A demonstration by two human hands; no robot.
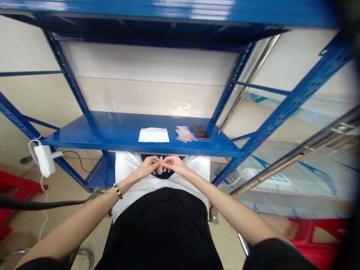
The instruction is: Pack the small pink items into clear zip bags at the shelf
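Observation:
My left hand and my right hand meet just below the front edge of a blue metal shelf. Between their fingertips they pinch a small clear plastic piece, held upright over my lap. A beaded bracelet sits on my left wrist. On the shelf above the hands lie a white packet, a small clear bag with red bits and a dark blurred object.
Blue rack uprights slant up on both sides. A white power adapter with cords hangs on the left post. Red plastic stools stand at lower right and far left. A steel rail runs at right.

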